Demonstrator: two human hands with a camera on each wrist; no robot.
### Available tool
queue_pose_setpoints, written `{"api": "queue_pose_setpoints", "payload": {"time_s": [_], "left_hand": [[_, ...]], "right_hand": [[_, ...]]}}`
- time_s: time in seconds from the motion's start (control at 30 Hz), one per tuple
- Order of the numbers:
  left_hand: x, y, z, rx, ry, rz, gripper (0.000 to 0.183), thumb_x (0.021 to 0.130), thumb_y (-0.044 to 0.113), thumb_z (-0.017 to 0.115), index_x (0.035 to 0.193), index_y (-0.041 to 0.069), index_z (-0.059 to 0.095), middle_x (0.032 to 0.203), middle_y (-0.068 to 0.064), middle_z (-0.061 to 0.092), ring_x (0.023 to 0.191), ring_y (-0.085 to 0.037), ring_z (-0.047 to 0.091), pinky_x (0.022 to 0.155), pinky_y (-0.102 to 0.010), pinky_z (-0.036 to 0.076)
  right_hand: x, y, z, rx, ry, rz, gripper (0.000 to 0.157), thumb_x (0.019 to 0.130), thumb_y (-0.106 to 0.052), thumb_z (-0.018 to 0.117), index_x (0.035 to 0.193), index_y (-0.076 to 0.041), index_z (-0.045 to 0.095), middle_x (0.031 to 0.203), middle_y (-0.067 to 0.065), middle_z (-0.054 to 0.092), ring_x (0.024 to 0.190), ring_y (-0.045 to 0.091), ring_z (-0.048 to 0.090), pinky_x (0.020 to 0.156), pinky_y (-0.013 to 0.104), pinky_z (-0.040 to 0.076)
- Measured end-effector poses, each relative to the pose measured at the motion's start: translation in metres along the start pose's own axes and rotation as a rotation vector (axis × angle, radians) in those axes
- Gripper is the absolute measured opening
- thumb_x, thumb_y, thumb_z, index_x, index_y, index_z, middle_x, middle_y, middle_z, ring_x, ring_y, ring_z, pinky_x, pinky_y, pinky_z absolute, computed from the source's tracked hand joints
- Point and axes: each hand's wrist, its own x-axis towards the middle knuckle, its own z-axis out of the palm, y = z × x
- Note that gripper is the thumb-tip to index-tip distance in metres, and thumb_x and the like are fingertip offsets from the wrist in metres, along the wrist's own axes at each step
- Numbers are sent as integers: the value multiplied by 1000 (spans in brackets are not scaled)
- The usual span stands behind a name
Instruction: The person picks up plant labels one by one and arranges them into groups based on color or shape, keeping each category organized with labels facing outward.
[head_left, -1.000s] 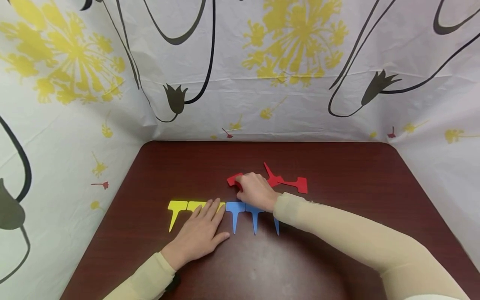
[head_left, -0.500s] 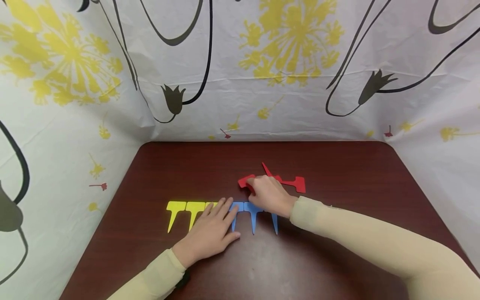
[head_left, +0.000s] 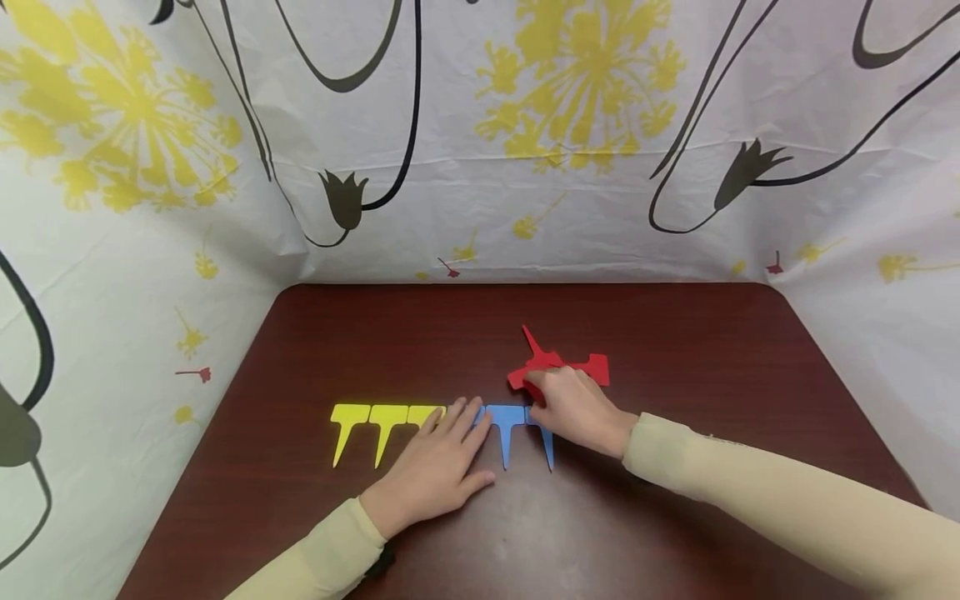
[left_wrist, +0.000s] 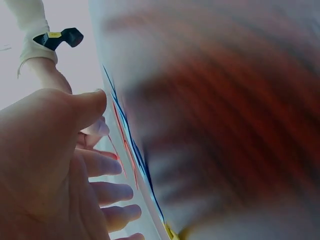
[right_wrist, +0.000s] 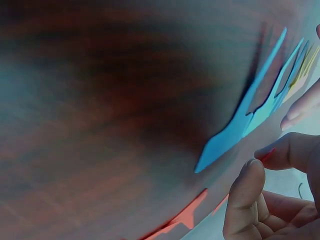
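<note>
My right hand pinches a red T-shaped plant label between thumb and forefinger; only a red sliver of it shows at the fingertips in the right wrist view. It overlaps two more red plant labels behind it in the head view. Below, three yellow plant labels lie side by side, stems toward me. Blue plant labels continue that row rightward. My left hand lies flat with straight fingers across the yellow-blue join, covering most of one blue label. My right hand partly hides the rightmost blue one.
A dark reddish-brown table with rounded far corners carries everything. White patterned cloth hangs behind it and at both sides. A dark wrist strap shows under the left sleeve.
My right hand has carried the pinched red label rightward, close to the other red ones. My left hand has slid right along the row, uncovering yellow labels and covering a blue one.
</note>
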Motion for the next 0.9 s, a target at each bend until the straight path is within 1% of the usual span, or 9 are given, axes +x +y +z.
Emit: {"api": "queue_pose_setpoints", "payload": {"time_s": [0.13, 0.17, 0.27, 0.47, 0.6, 0.83, 0.9], "left_hand": [[-1, 2, -1, 3, -9, 15, 79, 99, 61, 48, 158, 11, 34, 164, -15, 25, 149, -35, 25, 116, -56, 27], [-1, 2, -2, 1, -16, 17, 79, 99, 62, 48, 158, 11, 34, 164, -15, 24, 150, -35, 24, 116, -56, 26], [0, 3, -2, -5, -42, 17, 80, 99, 62, 47, 159, 12, 32, 165, -14, 22, 151, -33, 22, 117, -55, 25], [1, 2, -2, -13, -75, 11, 82, 98, 64, 48, 160, 13, 30, 166, -14, 19, 152, -32, 18, 119, -53, 22], [1, 2, -1, -16, -80, 10, 82, 98, 64, 48, 160, 13, 29, 166, -14, 19, 152, -33, 18, 119, -53, 22], [1, 1, -1, -7, -68, 21, 81, 99, 63, 48, 160, 12, 30, 165, -15, 20, 150, -35, 22, 118, -52, 25], [1, 1, -2, -6, -72, 20, 81, 99, 63, 48, 160, 13, 30, 166, -15, 20, 151, -35, 21, 118, -52, 25]], "right_hand": [[-12, 6, -2, 6, 5, 20, 40, 81, -10, 76, 120, -4, 70, 50, -7, 42, 39, 5, 38, 38, 23, 35], [-15, 7, -3, 6, 9, 26, 43, 80, -10, 76, 122, -4, 69, 50, -7, 42, 39, 5, 37, 38, 23, 35], [-22, 12, -5, 10, 20, 40, 44, 80, -10, 76, 124, -4, 69, 49, -8, 41, 39, 5, 36, 38, 23, 35], [-35, 20, -8, 7, 45, 59, 42, 80, -11, 76, 121, -5, 69, 48, -8, 38, 38, 4, 33, 38, 24, 34], [-46, 23, -7, -7, 57, 65, 39, 81, -9, 74, 119, -5, 70, 48, -10, 37, 39, 2, 31, 39, 24, 31], [-63, 27, -5, -16, 66, 89, 39, 80, -9, 75, 118, -3, 71, 52, -11, 41, 42, 2, 36, 40, 23, 33], [-67, 27, -4, -16, 69, 99, 37, 80, -8, 75, 116, -3, 72, 51, -11, 40, 42, 1, 34, 40, 23, 32]]}}
